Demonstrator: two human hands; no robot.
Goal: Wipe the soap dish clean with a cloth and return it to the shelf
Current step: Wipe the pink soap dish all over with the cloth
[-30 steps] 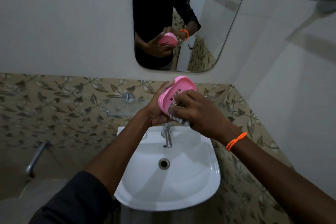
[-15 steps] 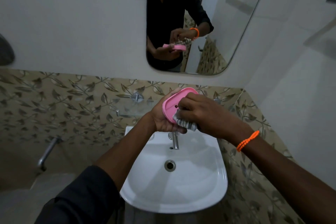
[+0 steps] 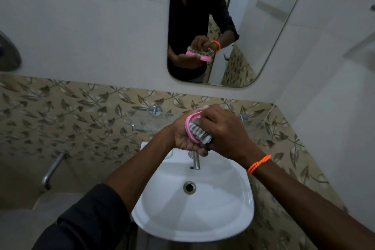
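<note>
Half a second ago the cloth sat at the lower edge of the soap dish; now it lies bunched inside the hollow, and the dish has tipped so that only its pink rim shows. That soap dish [image 3: 190,128] rests in the left hand [image 3: 183,138], whose fingers curl up under and around it, cupping it from the left and below. The striped grey and white cloth [image 3: 199,135] fills the dish, pressed in by the right hand [image 3: 225,132], fingers curled over the cloth's top edge and gripping it. An orange bracelet [image 3: 258,164] circles the right wrist. Directly below the held dish stands the tap [image 3: 195,160], and under that the white sink [image 3: 223,219]. Just behind the hands a glass shelf [image 3: 150,122] juts from the leaf-patterned tiles. Higher up, the mirror [image 3: 263,36] reflects both hands with dish and cloth.
</note>
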